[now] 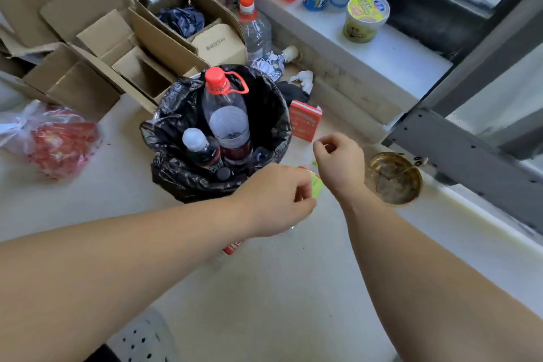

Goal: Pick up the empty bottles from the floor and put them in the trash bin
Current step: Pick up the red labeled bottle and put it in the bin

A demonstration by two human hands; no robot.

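Observation:
The trash bin (276, 114), lined with a black bag, stands in the middle of the floor. Inside it a large clear bottle (227, 123) with a red cap and handle stands upright, beside a smaller dark bottle (202, 150) with a pale cap. My left hand (276, 200) is just in front of the bin's right rim, closed around a clear bottle (317, 185) with a green and red label; most of it is hidden under my hand and forearm. My right hand (338, 159) hovers to the right of the bin, fingers curled in, holding nothing.
Open cardboard boxes (123, 47) crowd the floor behind the bin, with two orange-capped bottles (254, 29) beside them. A red plastic bag (58, 141) lies left. A red box (304, 120) and a round metal tin (393, 178) sit right, below the window sill (405, 56).

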